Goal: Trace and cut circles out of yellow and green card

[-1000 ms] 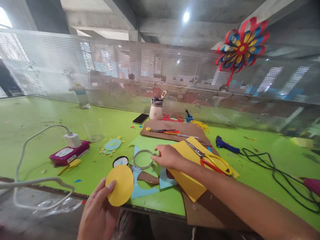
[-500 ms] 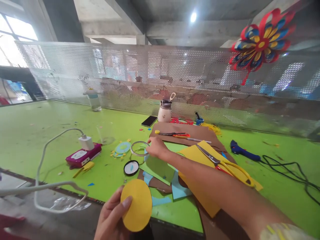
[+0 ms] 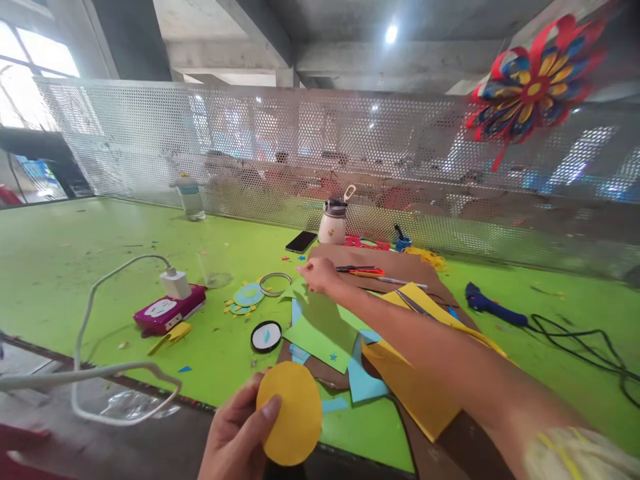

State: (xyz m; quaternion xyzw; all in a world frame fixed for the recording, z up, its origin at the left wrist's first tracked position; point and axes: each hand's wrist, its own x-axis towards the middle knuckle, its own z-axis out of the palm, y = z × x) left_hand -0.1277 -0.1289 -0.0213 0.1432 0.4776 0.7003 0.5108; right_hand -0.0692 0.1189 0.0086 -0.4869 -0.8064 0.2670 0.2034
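My left hand [image 3: 245, 423] pinches a yellow paper disc [image 3: 293, 413] between thumb and fingers, above the table's near edge. Stretched across the table, my right hand [image 3: 319, 275] has its fingers curled together over the near edge of the brown board; whatever they hold, if anything, is hidden. Just left of it, a thin ring [image 3: 275, 285] lies on the table. Below the hand is light green paper [image 3: 325, 333], with blue paper scraps [image 3: 367, 377] beside it. A round black-rimmed piece [image 3: 266, 337] and blue paper discs with yellow tabs [image 3: 247, 297] lie to the left.
Yellow paper [image 3: 420, 393] and large scissors [image 3: 413, 303] lie under my right forearm. A blue glue gun [image 3: 493, 307] with a black cord is at right. Behind are a phone [image 3: 301, 242] and a jug [image 3: 333, 223]. A purple power strip [image 3: 170, 312] with a white cable is at left.
My right hand has left the ring and moved right and slightly away, to where a small yellow object showed. The ring stays on the table. My left hand keeps the yellow disc.
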